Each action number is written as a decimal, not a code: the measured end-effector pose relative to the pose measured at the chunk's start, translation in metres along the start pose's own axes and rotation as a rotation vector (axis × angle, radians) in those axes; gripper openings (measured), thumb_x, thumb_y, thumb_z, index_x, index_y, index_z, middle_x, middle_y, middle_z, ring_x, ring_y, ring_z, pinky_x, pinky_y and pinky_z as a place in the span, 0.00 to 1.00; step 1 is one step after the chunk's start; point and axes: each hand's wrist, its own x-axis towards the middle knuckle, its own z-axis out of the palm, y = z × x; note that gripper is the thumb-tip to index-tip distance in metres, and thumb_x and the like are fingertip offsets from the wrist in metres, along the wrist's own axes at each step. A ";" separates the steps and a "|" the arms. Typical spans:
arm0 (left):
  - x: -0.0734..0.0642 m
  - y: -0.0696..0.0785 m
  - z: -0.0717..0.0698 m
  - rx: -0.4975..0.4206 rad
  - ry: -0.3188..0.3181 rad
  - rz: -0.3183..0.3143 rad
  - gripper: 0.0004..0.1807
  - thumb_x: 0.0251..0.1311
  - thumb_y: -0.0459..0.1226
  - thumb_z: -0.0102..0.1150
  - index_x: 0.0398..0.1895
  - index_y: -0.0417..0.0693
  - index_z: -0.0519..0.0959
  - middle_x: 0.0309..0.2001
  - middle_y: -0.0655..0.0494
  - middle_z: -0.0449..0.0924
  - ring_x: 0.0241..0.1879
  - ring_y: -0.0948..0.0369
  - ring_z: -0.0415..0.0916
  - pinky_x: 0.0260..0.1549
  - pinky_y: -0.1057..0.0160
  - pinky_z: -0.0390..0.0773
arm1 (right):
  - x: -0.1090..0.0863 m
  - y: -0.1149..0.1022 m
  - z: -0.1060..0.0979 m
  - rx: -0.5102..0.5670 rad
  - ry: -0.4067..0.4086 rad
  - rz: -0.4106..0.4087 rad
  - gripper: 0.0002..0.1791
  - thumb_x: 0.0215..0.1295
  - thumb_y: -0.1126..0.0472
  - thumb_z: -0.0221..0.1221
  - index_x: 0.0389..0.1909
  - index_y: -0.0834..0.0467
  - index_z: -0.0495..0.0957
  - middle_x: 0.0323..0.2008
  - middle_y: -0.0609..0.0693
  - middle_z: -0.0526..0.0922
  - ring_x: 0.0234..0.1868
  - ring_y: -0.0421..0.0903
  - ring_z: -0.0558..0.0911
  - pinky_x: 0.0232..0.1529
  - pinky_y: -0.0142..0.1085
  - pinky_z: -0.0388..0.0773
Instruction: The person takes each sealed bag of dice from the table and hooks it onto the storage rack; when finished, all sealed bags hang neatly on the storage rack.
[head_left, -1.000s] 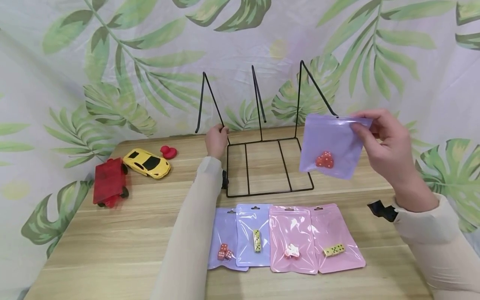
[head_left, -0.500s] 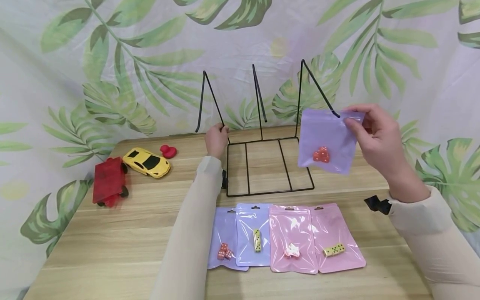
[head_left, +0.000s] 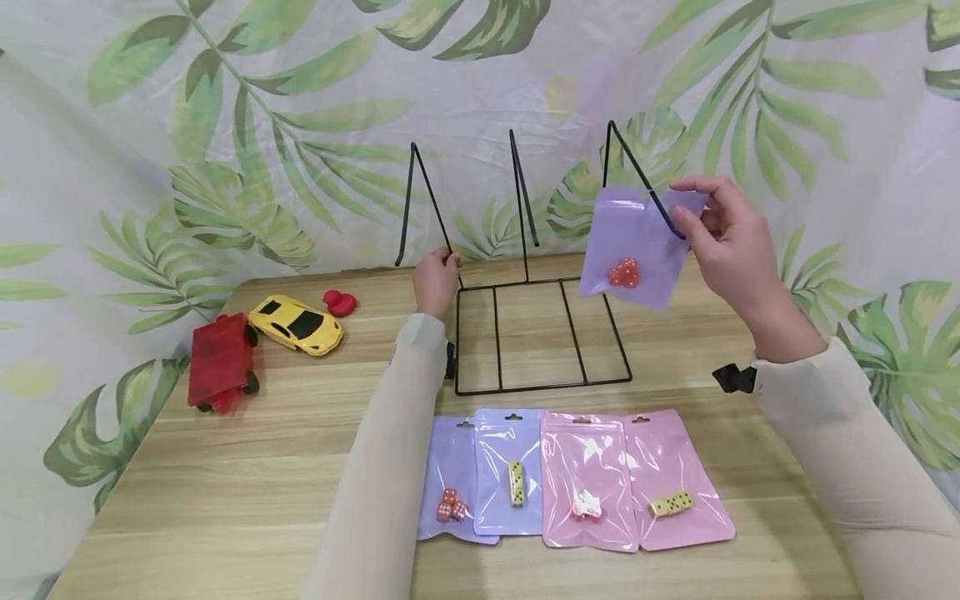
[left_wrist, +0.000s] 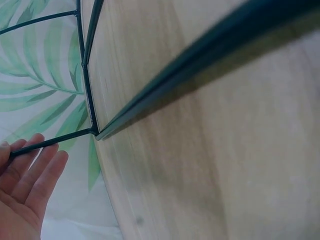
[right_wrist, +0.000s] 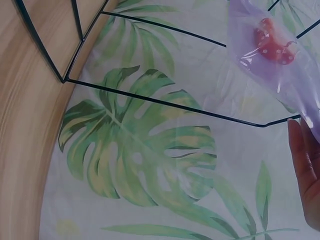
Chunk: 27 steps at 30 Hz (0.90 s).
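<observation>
In the head view my right hand (head_left: 723,237) pinches the top right corner of a purple zip bag (head_left: 637,237) with red dice (head_left: 624,272) inside. The bag hangs at the right prong of a black wire rack (head_left: 543,387); the prong crosses the bag's top edge, and its tip shows in front of the bag. The right wrist view shows the purple bag (right_wrist: 280,60) beside the fingers. My left hand (head_left: 437,282) grips the rack's left upright low down; in the left wrist view, thumb and fingers (left_wrist: 37,175) hold that wire.
In front of the rack lie a purple bag (head_left: 450,454), a blue bag (head_left: 491,450) and two pink bags (head_left: 581,454), each with dice. A red toy vehicle (head_left: 219,358), a yellow toy car (head_left: 296,325) and a small red toy duck (head_left: 340,302) stand at the left. A leaf-print cloth (head_left: 480,100) hangs behind.
My right hand has moved left, up and back with the bag, so the prong that ended near the bag's top now runs farther across it. The left hand stays on the upright.
</observation>
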 end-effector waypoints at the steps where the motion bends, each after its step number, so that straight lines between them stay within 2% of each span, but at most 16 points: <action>1: 0.000 0.000 0.000 0.003 -0.001 0.003 0.15 0.74 0.40 0.50 0.44 0.40 0.84 0.41 0.46 0.87 0.37 0.48 0.80 0.38 0.52 0.76 | 0.002 0.001 0.001 -0.008 0.000 0.008 0.16 0.70 0.65 0.58 0.57 0.63 0.76 0.32 0.34 0.79 0.23 0.33 0.75 0.27 0.21 0.72; 7: 0.000 -0.001 -0.001 0.013 -0.005 0.010 0.15 0.74 0.41 0.50 0.43 0.40 0.84 0.41 0.46 0.87 0.38 0.47 0.80 0.39 0.51 0.76 | 0.013 0.001 0.007 -0.047 -0.009 0.051 0.17 0.71 0.63 0.57 0.59 0.60 0.75 0.37 0.35 0.79 0.26 0.34 0.77 0.32 0.19 0.74; 11: -0.001 0.000 -0.002 0.017 -0.010 0.002 0.16 0.75 0.41 0.49 0.43 0.40 0.84 0.41 0.46 0.87 0.37 0.47 0.80 0.38 0.51 0.76 | 0.022 0.001 0.012 -0.059 -0.020 0.077 0.17 0.72 0.60 0.56 0.60 0.58 0.75 0.43 0.45 0.82 0.30 0.33 0.79 0.34 0.18 0.75; 14: -0.002 0.000 -0.003 0.027 -0.020 -0.004 0.17 0.75 0.42 0.48 0.43 0.41 0.84 0.41 0.47 0.87 0.37 0.48 0.80 0.38 0.51 0.76 | 0.029 0.003 0.015 -0.070 -0.023 0.069 0.17 0.72 0.60 0.56 0.59 0.59 0.75 0.46 0.57 0.83 0.29 0.31 0.78 0.32 0.18 0.74; 17: -0.003 0.002 -0.004 0.032 -0.019 -0.001 0.17 0.75 0.42 0.48 0.44 0.41 0.84 0.41 0.47 0.87 0.37 0.48 0.80 0.39 0.52 0.77 | 0.035 0.007 0.018 -0.102 -0.022 0.051 0.17 0.73 0.60 0.55 0.59 0.61 0.74 0.48 0.63 0.82 0.29 0.26 0.77 0.31 0.17 0.72; 22: -0.005 0.004 -0.005 0.026 -0.013 0.011 0.17 0.76 0.41 0.47 0.44 0.39 0.84 0.40 0.45 0.87 0.36 0.48 0.80 0.38 0.51 0.77 | 0.044 0.014 0.022 -0.175 -0.025 0.028 0.17 0.74 0.58 0.53 0.58 0.63 0.74 0.49 0.64 0.83 0.30 0.18 0.73 0.31 0.14 0.69; 27: -0.006 0.003 -0.004 0.035 -0.006 0.019 0.17 0.76 0.41 0.48 0.43 0.40 0.84 0.40 0.46 0.87 0.36 0.49 0.81 0.38 0.52 0.78 | 0.055 0.017 0.024 -0.215 -0.041 0.053 0.18 0.74 0.57 0.53 0.59 0.62 0.74 0.52 0.63 0.83 0.30 0.18 0.71 0.32 0.15 0.68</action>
